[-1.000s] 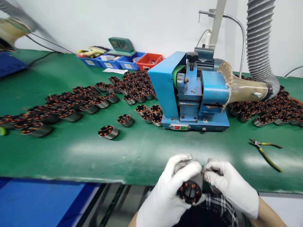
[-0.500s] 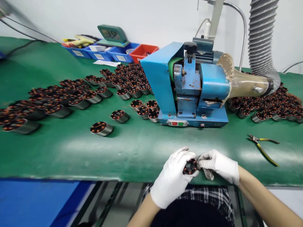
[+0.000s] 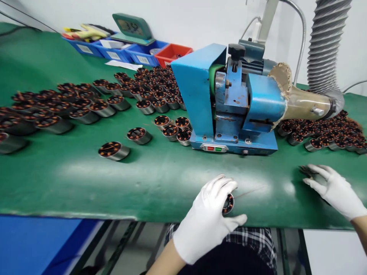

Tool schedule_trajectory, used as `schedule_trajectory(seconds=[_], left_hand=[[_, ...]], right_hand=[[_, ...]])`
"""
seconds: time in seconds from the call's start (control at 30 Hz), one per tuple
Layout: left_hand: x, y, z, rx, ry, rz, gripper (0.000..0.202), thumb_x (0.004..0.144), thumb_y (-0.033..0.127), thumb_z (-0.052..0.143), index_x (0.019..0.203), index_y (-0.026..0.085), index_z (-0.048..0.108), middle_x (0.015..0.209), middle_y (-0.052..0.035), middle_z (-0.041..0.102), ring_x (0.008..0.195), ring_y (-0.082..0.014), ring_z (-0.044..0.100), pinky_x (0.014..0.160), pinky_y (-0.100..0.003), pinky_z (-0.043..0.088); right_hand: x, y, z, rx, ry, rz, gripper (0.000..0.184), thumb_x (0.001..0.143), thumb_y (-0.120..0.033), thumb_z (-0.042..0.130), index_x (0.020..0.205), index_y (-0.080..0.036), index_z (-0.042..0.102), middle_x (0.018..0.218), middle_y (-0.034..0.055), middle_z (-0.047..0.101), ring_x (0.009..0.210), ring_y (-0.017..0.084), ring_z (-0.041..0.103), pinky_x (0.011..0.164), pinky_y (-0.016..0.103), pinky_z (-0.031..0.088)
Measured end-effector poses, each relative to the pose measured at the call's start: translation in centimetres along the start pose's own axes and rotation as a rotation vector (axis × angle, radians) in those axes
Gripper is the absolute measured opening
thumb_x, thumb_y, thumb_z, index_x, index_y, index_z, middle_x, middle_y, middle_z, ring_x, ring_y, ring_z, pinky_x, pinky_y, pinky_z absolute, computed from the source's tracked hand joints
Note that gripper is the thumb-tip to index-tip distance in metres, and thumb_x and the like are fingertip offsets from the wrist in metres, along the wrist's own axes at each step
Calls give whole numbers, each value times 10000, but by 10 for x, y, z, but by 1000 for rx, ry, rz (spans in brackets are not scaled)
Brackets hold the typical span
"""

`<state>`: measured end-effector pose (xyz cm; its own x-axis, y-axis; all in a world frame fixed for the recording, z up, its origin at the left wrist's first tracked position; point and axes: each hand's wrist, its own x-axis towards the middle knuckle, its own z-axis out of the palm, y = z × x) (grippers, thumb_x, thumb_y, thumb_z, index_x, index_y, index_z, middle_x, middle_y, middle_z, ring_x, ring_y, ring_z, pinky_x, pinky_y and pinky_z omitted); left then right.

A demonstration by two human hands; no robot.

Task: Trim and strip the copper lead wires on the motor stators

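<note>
My left hand [image 3: 210, 214], in a white glove, curls its fingers over a motor stator [image 3: 228, 204] near the table's front edge. Its thumb sticks out to the right, and the palm hides much of the stator. Copper windings show around the stator's dark centre. From it a thin wire [image 3: 252, 191] runs out to the right. Off to the right, my gloved right hand [image 3: 332, 189] closes around a pair of cutting pliers [image 3: 306, 172] at the table. The pliers are blurred, with most of the handles covered by the hand.
A blue belt grinder [image 3: 232, 110] with a grey exhaust hose [image 3: 327, 49] stands ahead. Many stators [image 3: 157, 91] fill the left and back of the green table [image 3: 100, 191]; more stators [image 3: 323, 133] lie right. Blue bins [image 3: 143, 57], a red bin [image 3: 172, 53] and a clock [image 3: 132, 26] line the wall.
My right hand has left the stator and moved right to the pliers. My left hand stays with the stator, its thumb now spread outward. The view has shifted slightly.
</note>
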<state>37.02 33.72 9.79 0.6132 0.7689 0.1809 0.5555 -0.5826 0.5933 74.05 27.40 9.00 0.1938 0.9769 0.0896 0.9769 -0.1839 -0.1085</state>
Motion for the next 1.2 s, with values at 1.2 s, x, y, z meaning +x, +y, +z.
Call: schedule_trajectory(seconds=[1.2], left_hand=[[5, 35, 26, 58, -126, -37, 181, 756, 68, 425, 779, 211, 533, 844, -14, 611, 717, -208, 474, 666, -368, 352]], right_hand=[[-105, -177, 18, 1256, -568, 723, 513, 721, -555, 637, 1051, -163, 608, 1059, 107, 655, 1063, 281, 560, 1011, 392, 348]])
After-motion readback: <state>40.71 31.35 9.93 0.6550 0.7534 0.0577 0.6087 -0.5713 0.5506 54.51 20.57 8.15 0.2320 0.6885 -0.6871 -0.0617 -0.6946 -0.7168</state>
